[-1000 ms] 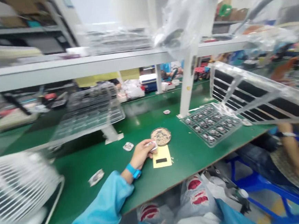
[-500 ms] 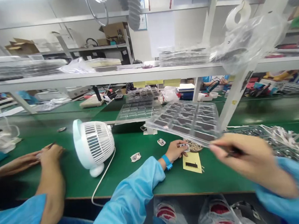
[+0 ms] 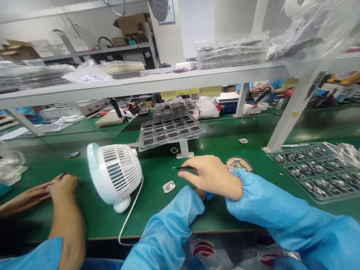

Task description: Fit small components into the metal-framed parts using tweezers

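My right hand [image 3: 212,176] reaches across the middle of the bench, back of the hand up, gripping dark tweezers [image 3: 182,167] that point left. Beneath it, my left hand [image 3: 200,193] is almost wholly hidden; only a bit of wrist shows, so its fingers and anything in them cannot be seen. A clear compartment tray [image 3: 171,130] with dark pieces rests on a raised stand beyond my hands. Left of my left sleeve lies a small white part [image 3: 168,186]. A round speckled disc [image 3: 239,164] sits just right of my right hand.
A white fan [image 3: 117,175] stands left, its cord running to the bench edge. Further left are a co-worker's hands [image 3: 59,188]. At right lies a green tray of small parts [image 3: 323,171] with white strips beside it. A shelf [image 3: 163,83] spans above.
My right hand has moved left from the right side and let go of the clear tray, which now lies on the stand. My right hand and sleeve now cover my left hand.
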The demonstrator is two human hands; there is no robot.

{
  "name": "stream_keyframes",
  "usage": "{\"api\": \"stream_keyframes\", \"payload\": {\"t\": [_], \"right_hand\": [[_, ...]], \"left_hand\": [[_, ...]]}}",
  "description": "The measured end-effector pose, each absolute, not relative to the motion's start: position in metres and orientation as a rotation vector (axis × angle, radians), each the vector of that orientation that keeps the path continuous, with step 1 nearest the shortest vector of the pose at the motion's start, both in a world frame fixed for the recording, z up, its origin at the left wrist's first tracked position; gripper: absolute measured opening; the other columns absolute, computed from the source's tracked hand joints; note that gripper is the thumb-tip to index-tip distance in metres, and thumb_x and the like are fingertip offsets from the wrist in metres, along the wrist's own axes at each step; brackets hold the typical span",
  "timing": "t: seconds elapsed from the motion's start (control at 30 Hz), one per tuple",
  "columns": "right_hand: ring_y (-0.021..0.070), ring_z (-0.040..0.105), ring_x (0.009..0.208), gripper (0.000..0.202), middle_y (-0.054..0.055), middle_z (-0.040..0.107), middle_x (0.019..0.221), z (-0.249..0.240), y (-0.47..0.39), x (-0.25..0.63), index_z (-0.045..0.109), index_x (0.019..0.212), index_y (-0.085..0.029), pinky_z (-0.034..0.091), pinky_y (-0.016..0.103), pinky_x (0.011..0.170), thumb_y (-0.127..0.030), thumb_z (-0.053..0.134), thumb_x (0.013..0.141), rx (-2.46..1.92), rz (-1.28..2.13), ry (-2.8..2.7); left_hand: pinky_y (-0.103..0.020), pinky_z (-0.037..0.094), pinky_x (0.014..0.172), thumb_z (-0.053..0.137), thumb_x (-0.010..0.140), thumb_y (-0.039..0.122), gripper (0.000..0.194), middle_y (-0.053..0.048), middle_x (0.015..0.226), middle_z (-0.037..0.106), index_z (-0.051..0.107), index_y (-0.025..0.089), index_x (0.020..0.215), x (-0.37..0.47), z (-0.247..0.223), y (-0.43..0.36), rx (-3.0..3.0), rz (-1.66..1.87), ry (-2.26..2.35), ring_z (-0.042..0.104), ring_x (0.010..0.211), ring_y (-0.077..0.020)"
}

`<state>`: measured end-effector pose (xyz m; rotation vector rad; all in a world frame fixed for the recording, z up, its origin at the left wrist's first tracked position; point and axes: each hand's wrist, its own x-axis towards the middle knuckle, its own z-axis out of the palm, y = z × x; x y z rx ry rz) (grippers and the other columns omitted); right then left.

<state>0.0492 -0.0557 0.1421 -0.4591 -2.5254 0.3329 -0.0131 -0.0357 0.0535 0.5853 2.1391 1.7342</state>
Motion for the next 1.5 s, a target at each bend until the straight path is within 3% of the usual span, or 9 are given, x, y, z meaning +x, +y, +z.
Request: {"api": "stream_keyframes", "payload": {"t": [0.17,0.23,0.33,0.53,0.77,0.93,1.03,1.27,1.5], "right_hand": [[0.0203,0.070,0.082,0.026,0.004,0.077,0.091,0.093,0.029,0.184,0.077,0.098,-0.024,0.044,0.026,0.067,-0.043,0.060,0.095,-1.004,0.274,-2.532],[0.0191,0.069,0.077,0.031,0.003,0.076,0.088,0.082,0.063,0.248,0.077,0.094,-0.025,0.043,0.025,0.063,-0.049,0.058,0.094,-1.379,0.146,-2.434],[0.0237,0.068,0.076,0.035,0.010,0.075,0.085,0.071,0.106,0.332,0.077,0.099,-0.017,0.043,0.028,0.063,-0.043,0.053,0.095,-1.680,0.003,-2.239],[0.0258,0.070,0.086,0.033,0.010,0.076,0.094,0.035,0.170,0.403,0.077,0.111,-0.019,0.048,0.029,0.074,-0.037,0.064,0.086,-1.768,0.070,-2.324],[0.0242,0.070,0.082,0.033,0.006,0.076,0.089,0.023,0.200,0.415,0.077,0.100,-0.020,0.050,0.028,0.074,-0.039,0.076,0.074,-1.612,0.260,-2.442],[0.0237,0.070,0.092,0.036,0.008,0.075,0.104,0.042,0.192,0.409,0.072,0.108,-0.016,0.052,0.030,0.081,-0.042,0.063,0.087,-1.466,0.341,-2.295],[0.0238,0.069,0.096,0.038,0.009,0.075,0.107,0.055,0.175,0.380,0.074,0.109,-0.015,0.052,0.032,0.086,-0.045,0.067,0.086,-1.304,0.611,-2.158],[0.0179,0.068,0.079,0.030,0.005,0.074,0.085,0.076,0.132,0.252,0.072,0.090,-0.016,0.053,0.030,0.075,-0.042,0.080,0.077,-0.942,1.213,-2.061],[0.0178,0.070,0.081,0.033,0.005,0.075,0.089,0.045,0.096,0.198,0.072,0.094,-0.016,0.057,0.030,0.077,-0.041,0.083,0.076,-0.784,1.599,-1.887]], "left_hand": [[-0.023,0.056,0.061,0.071,0.089,0.029,0.020,-0.001,0.078,0.071,0.071,0.009,0.092,0.003,0.024,-0.017,1.031,1.314,1.550,0.064,0.059,-0.0095],[-0.018,0.049,0.050,0.077,0.082,0.022,0.023,-0.002,0.076,0.071,0.070,0.010,0.100,0.005,0.014,-0.012,1.085,1.247,1.419,0.063,0.055,-0.0091],[-0.015,0.038,0.041,0.078,0.078,0.031,0.037,-0.003,0.073,0.070,0.069,0.010,0.107,0.005,0.005,-0.009,1.104,1.212,1.335,0.062,0.053,-0.0099],[-0.015,0.033,0.039,0.081,0.073,0.044,0.053,-0.004,0.071,0.067,0.067,0.009,0.110,0.005,0.004,-0.009,1.078,1.155,1.337,0.060,0.053,-0.0105],[-0.013,0.028,0.042,0.081,0.075,0.047,0.049,-0.004,0.075,0.068,0.069,0.012,0.107,0.003,0.001,-0.006,1.041,1.077,1.371,0.058,0.053,-0.0076],[-0.014,0.029,0.042,0.082,0.074,0.047,0.048,-0.004,0.075,0.069,0.070,0.013,0.106,0.004,0.003,-0.008,0.993,1.079,1.355,0.058,0.052,-0.0079],[-0.015,0.032,0.042,0.082,0.074,0.046,0.048,-0.004,0.075,0.070,0.072,0.013,0.107,0.006,0.007,-0.010,0.983,1.091,1.363,0.059,0.052,-0.0083],[-0.017,0.040,0.042,0.084,0.071,0.046,0.044,-0.005,0.071,0.072,0.074,0.011,0.096,0.004,0.010,-0.008,0.965,1.195,1.383,0.060,0.050,-0.0098],[-0.018,0.036,0.039,0.081,0.072,0.052,0.043,-0.002,0.062,0.069,0.074,0.012,0.085,0.003,0.008,-0.007,0.848,1.314,1.381,0.053,0.040,-0.0070]]}}
